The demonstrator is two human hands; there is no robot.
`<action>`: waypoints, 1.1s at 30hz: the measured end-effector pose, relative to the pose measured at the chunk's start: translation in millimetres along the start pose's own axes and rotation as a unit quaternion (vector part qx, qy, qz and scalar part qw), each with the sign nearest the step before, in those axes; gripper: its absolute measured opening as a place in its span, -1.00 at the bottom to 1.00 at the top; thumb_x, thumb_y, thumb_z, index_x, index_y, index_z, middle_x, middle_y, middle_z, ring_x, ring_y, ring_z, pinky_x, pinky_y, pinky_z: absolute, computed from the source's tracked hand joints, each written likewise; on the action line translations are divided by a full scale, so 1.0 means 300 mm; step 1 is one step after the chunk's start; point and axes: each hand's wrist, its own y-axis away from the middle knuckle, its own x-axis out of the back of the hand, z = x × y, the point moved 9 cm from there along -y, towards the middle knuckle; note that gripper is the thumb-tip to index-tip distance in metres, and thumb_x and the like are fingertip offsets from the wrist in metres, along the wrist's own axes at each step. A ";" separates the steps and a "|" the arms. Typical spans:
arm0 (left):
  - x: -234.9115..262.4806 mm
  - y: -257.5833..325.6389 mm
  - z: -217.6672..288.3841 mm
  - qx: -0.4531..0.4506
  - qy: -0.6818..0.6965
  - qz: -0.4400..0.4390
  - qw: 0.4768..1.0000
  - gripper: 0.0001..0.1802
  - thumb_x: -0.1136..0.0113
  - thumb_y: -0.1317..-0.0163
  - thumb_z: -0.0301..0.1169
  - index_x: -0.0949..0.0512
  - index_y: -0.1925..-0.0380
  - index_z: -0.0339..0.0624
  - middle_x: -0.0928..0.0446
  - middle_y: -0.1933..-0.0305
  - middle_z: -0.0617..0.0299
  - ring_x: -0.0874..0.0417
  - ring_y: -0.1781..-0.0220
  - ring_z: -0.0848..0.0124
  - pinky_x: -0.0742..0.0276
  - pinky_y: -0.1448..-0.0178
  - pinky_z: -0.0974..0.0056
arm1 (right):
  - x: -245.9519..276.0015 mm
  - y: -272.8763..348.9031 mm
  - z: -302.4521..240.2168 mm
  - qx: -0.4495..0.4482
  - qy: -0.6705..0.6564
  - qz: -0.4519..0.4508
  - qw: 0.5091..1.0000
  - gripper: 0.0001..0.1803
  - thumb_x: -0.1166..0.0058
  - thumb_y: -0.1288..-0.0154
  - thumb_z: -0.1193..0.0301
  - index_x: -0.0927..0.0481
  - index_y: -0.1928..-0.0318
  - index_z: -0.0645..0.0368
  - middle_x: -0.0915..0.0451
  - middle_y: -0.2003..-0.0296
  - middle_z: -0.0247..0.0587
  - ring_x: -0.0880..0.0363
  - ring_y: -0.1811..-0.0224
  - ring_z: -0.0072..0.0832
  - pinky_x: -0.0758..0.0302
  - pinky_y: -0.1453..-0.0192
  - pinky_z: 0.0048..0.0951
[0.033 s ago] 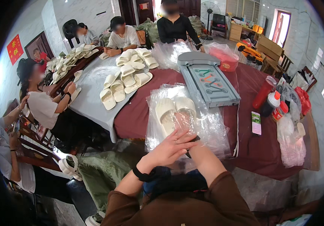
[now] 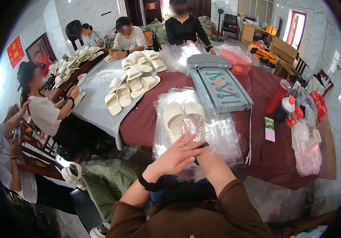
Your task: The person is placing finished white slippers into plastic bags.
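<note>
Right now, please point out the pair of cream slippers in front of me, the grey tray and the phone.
pair of cream slippers (image 2: 184,116), head view, on the left slipper's strap.
grey tray (image 2: 221,85), head view, on its flat middle.
phone (image 2: 270,129), head view, on its screen.

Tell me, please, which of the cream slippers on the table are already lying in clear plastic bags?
The pair of cream slippers directly ahead of the person's left hand, on the pile of clear bags. The other slippers lie bare on the grey cloth further left.
</note>
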 end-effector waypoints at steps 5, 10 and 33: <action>0.056 0.071 -0.060 0.065 -0.054 0.110 0.990 -0.17 -0.36 -0.10 -0.28 -0.31 -0.42 0.01 0.03 -0.60 -0.09 0.03 -0.61 -0.09 0.04 -0.59 -0.12 | -0.032 -0.002 0.061 -0.004 0.050 0.042 0.998 -0.55 -0.10 -0.30 0.36 -0.48 -0.14 0.34 -0.52 0.05 0.18 -0.54 0.02 0.12 -0.54 -0.03 -0.11; -0.016 0.289 -0.201 0.248 -0.021 0.167 0.954 -0.17 -0.31 -0.07 -0.48 -0.28 -0.42 -0.03 0.09 -0.59 -0.20 -0.04 -0.57 -0.18 -0.10 -0.56 -0.03 | 0.174 0.239 -0.175 0.128 0.111 -0.044 0.985 -0.50 -0.16 -0.26 0.37 -0.48 -0.18 0.31 -0.49 -0.04 0.17 -0.48 -0.07 0.12 -0.47 -0.15 -0.17; -0.008 0.379 -0.227 0.144 -0.140 0.181 0.963 -0.45 -0.32 -0.04 -0.52 -0.57 -0.13 -0.11 -0.35 -0.43 0.06 -0.24 -0.52 -0.01 -0.30 -0.47 0.03 | 0.513 0.376 -0.003 0.194 0.063 -0.079 0.976 -0.70 -0.22 -0.11 0.51 -0.71 0.09 0.00 -0.58 -0.16 -0.32 -0.41 -0.29 -0.15 -0.38 -0.30 -0.12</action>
